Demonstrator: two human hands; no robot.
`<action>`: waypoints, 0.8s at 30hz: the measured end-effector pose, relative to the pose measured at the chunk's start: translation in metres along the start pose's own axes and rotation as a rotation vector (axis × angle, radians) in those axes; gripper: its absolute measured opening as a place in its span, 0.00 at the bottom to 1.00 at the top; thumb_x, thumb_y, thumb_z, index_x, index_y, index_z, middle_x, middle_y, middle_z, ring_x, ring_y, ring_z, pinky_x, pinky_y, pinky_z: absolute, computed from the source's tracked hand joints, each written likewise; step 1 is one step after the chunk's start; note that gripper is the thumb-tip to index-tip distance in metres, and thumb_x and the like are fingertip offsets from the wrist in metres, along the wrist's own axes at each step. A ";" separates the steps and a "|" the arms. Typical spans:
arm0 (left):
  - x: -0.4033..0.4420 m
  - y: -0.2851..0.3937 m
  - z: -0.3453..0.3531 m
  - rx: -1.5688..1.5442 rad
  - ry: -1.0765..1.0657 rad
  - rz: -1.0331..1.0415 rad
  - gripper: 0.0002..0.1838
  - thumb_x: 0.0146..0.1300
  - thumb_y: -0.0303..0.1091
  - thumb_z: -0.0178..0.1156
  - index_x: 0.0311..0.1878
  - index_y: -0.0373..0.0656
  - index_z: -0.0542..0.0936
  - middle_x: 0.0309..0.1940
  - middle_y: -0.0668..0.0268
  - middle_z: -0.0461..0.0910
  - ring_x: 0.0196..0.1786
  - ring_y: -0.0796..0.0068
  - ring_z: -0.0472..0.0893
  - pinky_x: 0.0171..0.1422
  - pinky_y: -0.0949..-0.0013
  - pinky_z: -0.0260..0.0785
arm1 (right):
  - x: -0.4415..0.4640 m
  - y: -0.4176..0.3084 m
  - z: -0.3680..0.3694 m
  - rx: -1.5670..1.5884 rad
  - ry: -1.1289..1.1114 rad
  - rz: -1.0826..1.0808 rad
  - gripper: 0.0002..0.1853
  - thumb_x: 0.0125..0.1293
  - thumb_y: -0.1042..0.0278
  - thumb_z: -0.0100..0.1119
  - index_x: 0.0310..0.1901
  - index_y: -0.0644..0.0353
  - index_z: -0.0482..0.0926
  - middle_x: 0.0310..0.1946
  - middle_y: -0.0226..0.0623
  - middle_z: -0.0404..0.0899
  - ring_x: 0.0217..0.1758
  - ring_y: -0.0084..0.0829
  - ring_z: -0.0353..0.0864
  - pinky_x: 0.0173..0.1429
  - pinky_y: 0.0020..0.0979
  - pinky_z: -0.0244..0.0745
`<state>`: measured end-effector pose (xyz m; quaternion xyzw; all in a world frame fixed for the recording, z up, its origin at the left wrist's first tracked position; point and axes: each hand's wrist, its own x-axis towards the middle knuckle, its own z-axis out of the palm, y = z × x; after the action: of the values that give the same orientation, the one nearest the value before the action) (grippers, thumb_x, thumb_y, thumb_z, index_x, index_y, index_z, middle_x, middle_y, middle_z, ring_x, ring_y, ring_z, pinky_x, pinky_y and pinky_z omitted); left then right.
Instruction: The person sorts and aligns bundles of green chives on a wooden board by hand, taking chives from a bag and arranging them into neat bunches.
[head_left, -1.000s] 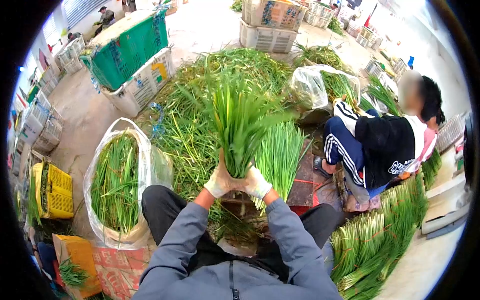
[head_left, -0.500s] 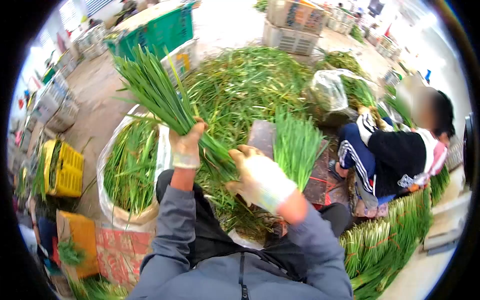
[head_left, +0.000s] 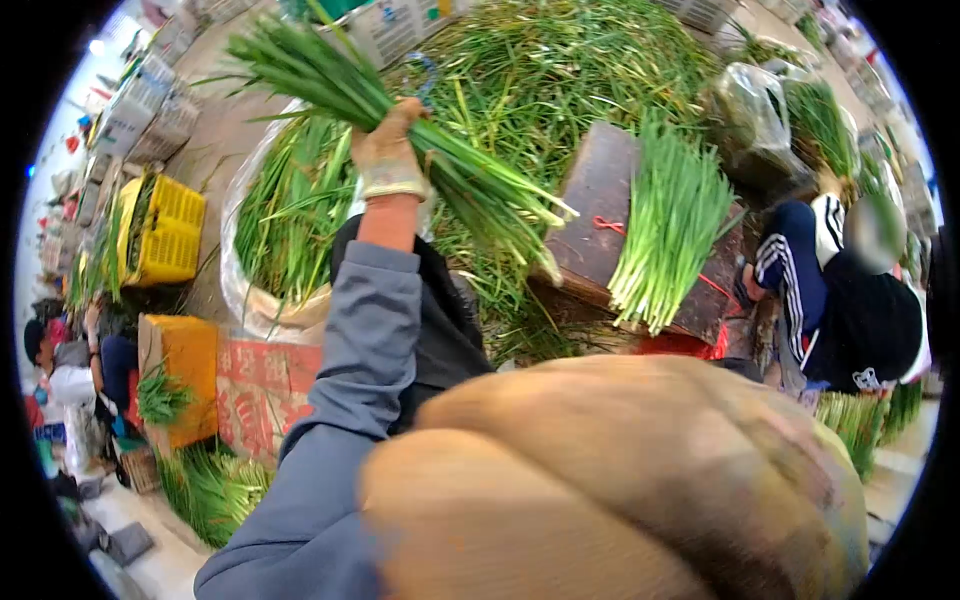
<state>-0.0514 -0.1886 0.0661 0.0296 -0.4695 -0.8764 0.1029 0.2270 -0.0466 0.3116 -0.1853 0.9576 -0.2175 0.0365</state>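
Observation:
My left hand [head_left: 390, 150], in a stained work glove, is closed around a bunch of Chinese chives [head_left: 470, 165]. The green tips point up and left, the pale stem ends down and right. My right hand [head_left: 620, 480], also gloved, looms blurred right before the camera and fills the lower middle; whether its fingers grip anything is hidden. A tidy bundle of chives [head_left: 672, 225] lies on a dark board [head_left: 595, 195], pale ends toward me. On that board, beside the bundle, rests a red tie [head_left: 608, 224].
A large heap of loose chives [head_left: 570, 60] spreads ahead. At left stand a lined sack [head_left: 235, 215] of leaves, a yellow crate [head_left: 180, 228] and an orange box [head_left: 185, 370]. A co-worker [head_left: 860, 300] sits at right near a clear plastic bag [head_left: 745, 110].
My right hand has left the stem ends of the held chives and come up close to the camera. My left hand keeps hold of the bunch. The view has tilted downward.

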 end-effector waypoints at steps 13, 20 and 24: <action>0.009 -0.031 0.017 -0.117 -0.111 -0.123 0.10 0.57 0.30 0.68 0.38 0.34 0.83 0.35 0.55 0.84 0.36 0.60 0.84 0.43 0.59 0.80 | 0.017 0.023 -0.007 0.079 0.025 -0.005 0.10 0.64 0.64 0.62 0.40 0.63 0.81 0.33 0.47 0.82 0.38 0.44 0.84 0.42 0.40 0.78; 0.002 -0.002 0.015 -0.233 -0.075 -0.409 0.10 0.63 0.30 0.60 0.43 0.34 0.80 0.37 0.56 0.83 0.42 0.61 0.83 0.50 0.58 0.77 | 0.040 0.070 0.007 0.197 0.239 0.094 0.09 0.64 0.65 0.61 0.37 0.64 0.81 0.30 0.49 0.81 0.34 0.45 0.85 0.39 0.40 0.78; 0.010 -0.007 -0.003 -0.172 -0.041 -0.265 0.06 0.62 0.30 0.62 0.39 0.37 0.83 0.35 0.58 0.84 0.39 0.62 0.82 0.46 0.58 0.76 | 0.038 0.134 0.068 0.287 0.432 0.274 0.06 0.63 0.69 0.61 0.37 0.63 0.83 0.30 0.47 0.83 0.33 0.43 0.85 0.38 0.38 0.79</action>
<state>-0.0621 -0.1899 0.0590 0.0644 -0.3869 -0.9196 -0.0213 0.1563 0.0240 0.1929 0.0036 0.9188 -0.3780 -0.1134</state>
